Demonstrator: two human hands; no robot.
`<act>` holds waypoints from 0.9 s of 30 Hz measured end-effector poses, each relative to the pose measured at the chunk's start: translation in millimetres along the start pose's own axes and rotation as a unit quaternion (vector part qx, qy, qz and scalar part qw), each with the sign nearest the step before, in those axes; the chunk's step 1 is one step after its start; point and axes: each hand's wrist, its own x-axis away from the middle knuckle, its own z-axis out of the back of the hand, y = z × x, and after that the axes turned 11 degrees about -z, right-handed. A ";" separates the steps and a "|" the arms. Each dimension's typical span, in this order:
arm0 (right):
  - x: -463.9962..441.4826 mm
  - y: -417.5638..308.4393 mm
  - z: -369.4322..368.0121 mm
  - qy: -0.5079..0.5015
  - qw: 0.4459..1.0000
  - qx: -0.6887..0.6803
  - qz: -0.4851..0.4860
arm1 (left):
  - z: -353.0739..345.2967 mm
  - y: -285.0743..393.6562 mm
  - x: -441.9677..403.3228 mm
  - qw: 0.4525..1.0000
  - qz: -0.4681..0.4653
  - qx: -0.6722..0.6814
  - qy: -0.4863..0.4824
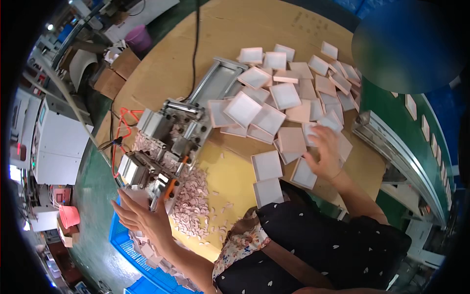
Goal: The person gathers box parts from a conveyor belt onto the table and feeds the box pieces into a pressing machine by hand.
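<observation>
My left hand (144, 218) is beside the near end of a metal press-like machine (169, 142), its fingers stretched out and spread. Just behind those fingers shows a pale pink box piece (139, 197) at the machine; whether the hand touches it I cannot tell. Slightly blurred, my right hand (327, 153) hovers over or touches the near side of a heap of shallow pink box halves with white insides (268, 119). Its thumb and fingers are apart, close to a pink box half lying face down (292, 140). Nothing is visibly held in it.
Small pink offcuts (191, 203) lie piled beside the machine on the cardboard-covered table (245, 24). A blue crate (120, 240) with pink scraps stands below left. At right, a green conveyor (391, 117) carries box halves. A black cable (197, 49) crosses the table.
</observation>
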 end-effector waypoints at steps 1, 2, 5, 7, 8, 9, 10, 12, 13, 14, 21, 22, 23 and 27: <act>4.6 12.3 8.5 0.022 0.999 0.029 -0.007 | 7.5 14.5 5.6 1.000 -0.007 -0.014 0.004; 10.2 26.7 7.4 0.037 0.997 0.055 -0.040 | 1.9 21.0 14.7 0.991 -0.064 0.109 -0.045; 4.8 53.3 -0.5 0.014 0.968 0.204 -0.147 | -16.4 101.3 41.0 0.865 -0.233 0.360 -0.263; 0.2 68.9 -16.0 0.003 0.968 0.163 -0.190 | -53.6 143.8 69.6 0.804 -0.364 0.348 -0.316; -1.6 67.7 -22.6 0.005 0.975 0.137 -0.174 | -64.8 154.0 79.5 0.775 -0.410 0.349 -0.331; -4.2 63.6 -28.1 0.009 0.982 0.112 -0.155 | -63.1 156.7 80.3 0.774 -0.414 0.345 -0.332; -8.9 46.6 -31.4 0.013 0.985 0.097 -0.142 | -62.9 158.3 78.9 0.781 -0.410 0.353 -0.311; -0.7 24.8 -48.4 -0.019 0.980 0.136 -0.147 | -66.2 151.5 85.6 0.785 -0.408 0.360 -0.298; 0.4 15.8 -54.2 0.021 0.981 0.123 -0.149 | -69.3 142.7 89.4 0.790 -0.383 0.378 -0.292; 1.8 15.9 -56.6 0.019 0.981 0.118 -0.151 | -72.6 135.2 92.5 0.797 -0.357 0.394 -0.285; 21.6 -17.8 -51.2 0.053 0.986 0.060 -0.146 | -62.3 81.5 112.4 0.900 -0.165 0.381 -0.136; 22.8 -23.4 -48.6 0.062 0.988 0.042 -0.137 | -59.6 80.7 112.1 0.900 -0.165 0.379 -0.137; 22.9 -25.4 -47.2 0.071 0.989 0.026 -0.126 | -58.3 81.4 112.6 0.900 -0.166 0.382 -0.131; 28.9 -19.7 -54.8 0.072 0.982 -0.086 -0.154 | -31.1 90.4 110.7 0.673 0.196 0.695 -0.162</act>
